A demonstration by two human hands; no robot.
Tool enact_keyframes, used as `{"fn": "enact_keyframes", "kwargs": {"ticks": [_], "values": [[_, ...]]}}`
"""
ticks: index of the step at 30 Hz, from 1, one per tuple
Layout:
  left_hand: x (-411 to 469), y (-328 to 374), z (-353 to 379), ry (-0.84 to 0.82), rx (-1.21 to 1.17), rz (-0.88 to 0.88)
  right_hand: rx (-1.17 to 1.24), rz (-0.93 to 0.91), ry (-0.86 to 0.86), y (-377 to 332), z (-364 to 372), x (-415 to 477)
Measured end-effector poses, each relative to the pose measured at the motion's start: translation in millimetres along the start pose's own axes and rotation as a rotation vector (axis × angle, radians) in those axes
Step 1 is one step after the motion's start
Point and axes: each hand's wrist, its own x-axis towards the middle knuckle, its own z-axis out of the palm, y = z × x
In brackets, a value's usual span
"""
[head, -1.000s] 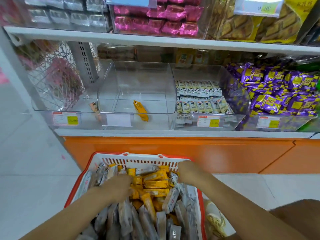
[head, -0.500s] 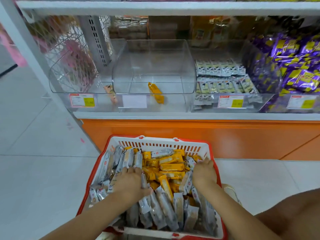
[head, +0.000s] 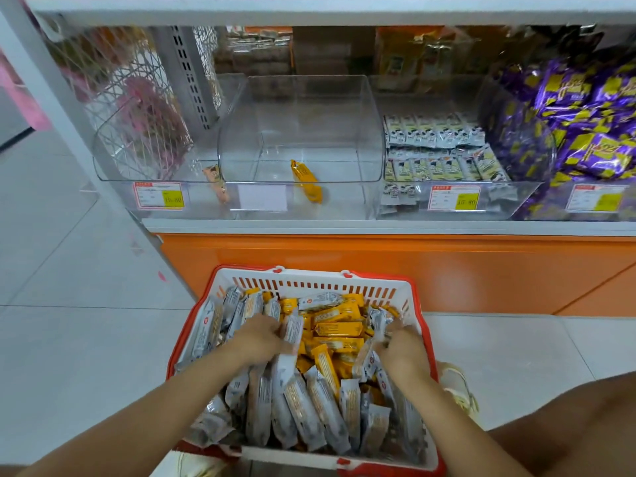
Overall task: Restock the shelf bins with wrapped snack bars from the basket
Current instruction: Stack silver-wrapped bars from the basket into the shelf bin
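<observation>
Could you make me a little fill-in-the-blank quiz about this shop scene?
The left hand and the right hand are both inside the ____.
The lone snack bar in the middle clear bin has a wrapper coloured ____.
The packets heaped at the far right are yellow and ____.
Missing: basket; yellow; purple.

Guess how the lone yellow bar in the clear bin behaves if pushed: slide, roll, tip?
The yellow bar lies flat on the bin floor, so it likely slides rather than rolls or tips. Glossy wrapper on smooth clear plastic: probably slippery. Small crimped pack, so probably light.
</observation>
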Motion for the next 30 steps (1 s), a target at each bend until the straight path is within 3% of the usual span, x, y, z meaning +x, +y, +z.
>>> {"fn": "enact_keyframes", "kwargs": {"ticks": [2,4,10,13,15,18,22,30], "values": [[-2,6,-7,-0.129,-0.451,-0.038,0.041,-0.036,0.04,-2,2,0],[-6,11,-11,-0.241,-0.749,-0.013,0.097,-0.052,0.049,-9,1,-1],[-13,19,-14,-0.356,-1.063,0.035,0.513,0.031,-0.009,-34,-20,-11],[-13,20,-18,-0.371,-1.13,0.071,0.848,-0.055,-0.008,-62,-56,-19],[-12,21,-20,-0.374,-1.155,0.092,0.934,-0.175,-0.002,-79,-79,-27],[-13,26,-23,-0.391,-1.177,0.144,0.934,-0.299,0.035,-91,-97,-37],[-17,39,-22,-0.452,-1.226,0.216,0.881,-0.284,0.063,-92,-96,-43],[-21,74,-21,-0.304,-1.076,0.325,0.795,-0.416,0.16,-91,-107,-43]]}}
